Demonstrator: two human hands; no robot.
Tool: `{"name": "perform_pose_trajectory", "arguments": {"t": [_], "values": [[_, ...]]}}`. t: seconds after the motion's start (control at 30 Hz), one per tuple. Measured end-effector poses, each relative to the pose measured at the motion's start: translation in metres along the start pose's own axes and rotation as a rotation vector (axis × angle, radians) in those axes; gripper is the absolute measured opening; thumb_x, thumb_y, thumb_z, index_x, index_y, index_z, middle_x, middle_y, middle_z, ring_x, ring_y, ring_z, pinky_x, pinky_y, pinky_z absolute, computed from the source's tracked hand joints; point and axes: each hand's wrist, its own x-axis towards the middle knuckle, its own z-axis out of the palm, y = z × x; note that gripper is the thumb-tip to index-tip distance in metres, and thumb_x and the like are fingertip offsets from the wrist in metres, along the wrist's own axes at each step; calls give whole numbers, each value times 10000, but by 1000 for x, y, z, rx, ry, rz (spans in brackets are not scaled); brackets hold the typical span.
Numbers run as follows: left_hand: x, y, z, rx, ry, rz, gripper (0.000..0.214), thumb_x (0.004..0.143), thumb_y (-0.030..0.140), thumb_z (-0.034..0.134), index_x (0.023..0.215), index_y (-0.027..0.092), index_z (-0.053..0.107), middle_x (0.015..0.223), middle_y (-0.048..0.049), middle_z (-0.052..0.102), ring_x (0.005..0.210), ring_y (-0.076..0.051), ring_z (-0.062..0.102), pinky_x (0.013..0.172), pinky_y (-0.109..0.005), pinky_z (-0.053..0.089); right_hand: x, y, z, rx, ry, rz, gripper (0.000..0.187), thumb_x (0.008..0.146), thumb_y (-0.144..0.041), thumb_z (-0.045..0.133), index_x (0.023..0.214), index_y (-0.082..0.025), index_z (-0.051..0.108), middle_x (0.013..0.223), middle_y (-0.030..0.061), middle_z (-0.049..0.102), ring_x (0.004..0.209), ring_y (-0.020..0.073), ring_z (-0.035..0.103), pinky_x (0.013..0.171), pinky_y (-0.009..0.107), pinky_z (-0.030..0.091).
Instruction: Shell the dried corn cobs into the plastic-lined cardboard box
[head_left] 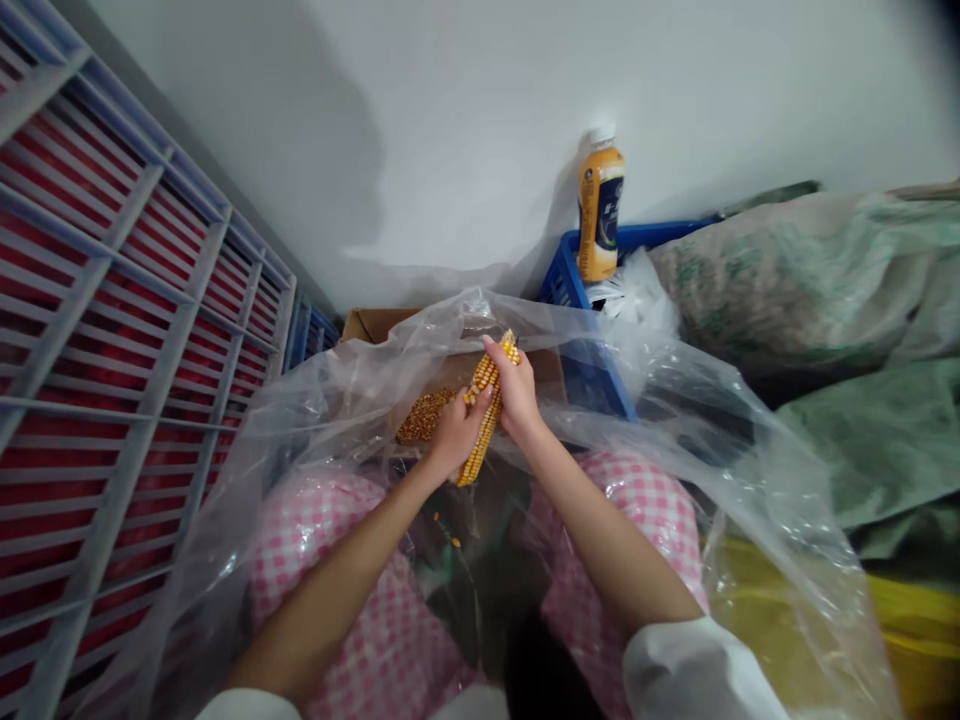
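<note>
A yellow ear of dried corn [484, 448] is held at a slant between both hands, over a clear plastic sheet. My left hand [456, 432] is closed around its lower left side, the thumb pressing on the kernels. My right hand [517, 390] grips it higher up on the right, thumb near the tip. Whether a second ear lies against it in the grip I cannot tell. Loose corn kernels [424, 415] lie heaped in a cardboard box [379, 323] behind my left hand. A few stray kernels [455, 542] rest on the plastic between the knees.
The clear plastic sheet [780, 460] drapes over the box and both pink-checked knees. A stacked plastic crate [105, 250] rises on the left. At right stand a blue basket [574, 285], an orange drink bottle [600, 205] and woven sacks [810, 270]. A pale wall closes off the back.
</note>
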Motion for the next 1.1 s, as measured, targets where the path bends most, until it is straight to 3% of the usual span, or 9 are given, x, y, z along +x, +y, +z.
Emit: {"name": "perform_pose_trajectory", "arguments": {"t": [0.23, 0.4, 0.57, 0.83, 0.97, 1.1], "values": [[-2, 0, 1, -74, -18, 68, 437, 919, 487, 273, 889, 172, 575, 819, -64, 654, 766, -196, 605, 697, -295, 432, -1, -7, -2, 9, 17, -60, 403, 586, -481, 719, 755, -187, 500, 660, -50, 490, 601, 101, 447, 574, 247, 363], [0, 3, -2, -110, -46, -22, 481, 884, 551, 322, 822, 159, 594, 786, -60, 664, 752, -197, 598, 678, -288, 438, -4, 1, -2, -69, -1, -112, 398, 589, -495, 711, 734, -193, 496, 656, -49, 495, 620, 106, 441, 594, 244, 365], [-1, 3, 0, -141, 0, -78, 452, 852, 554, 395, 798, 150, 592, 743, -55, 658, 712, -191, 592, 641, -278, 428, -5, 4, -1, -80, -26, -121, 407, 586, -508, 704, 738, -196, 491, 649, -48, 485, 620, 107, 436, 596, 245, 365], [-5, 2, 2, -129, 20, 44, 388, 877, 499, 367, 857, 173, 577, 819, -61, 646, 794, -204, 596, 723, -296, 417, -4, -4, -2, -42, 16, -72, 420, 581, -506, 717, 724, -193, 477, 660, -46, 474, 598, 100, 423, 573, 249, 352], [0, 5, -1, -238, -43, -3, 513, 883, 569, 275, 825, 167, 588, 824, -72, 652, 805, -209, 593, 774, -313, 431, -6, -2, -1, -56, -4, -104, 407, 596, -506, 709, 735, -194, 486, 666, -46, 479, 612, 102, 425, 591, 248, 357], [1, 4, 2, -332, -30, -57, 503, 874, 570, 310, 900, 150, 586, 924, -97, 658, 897, -222, 595, 838, -329, 430, -6, -1, -1, -55, -17, -111, 408, 598, -500, 711, 726, -196, 471, 655, -51, 466, 602, 98, 408, 582, 243, 349]]}}
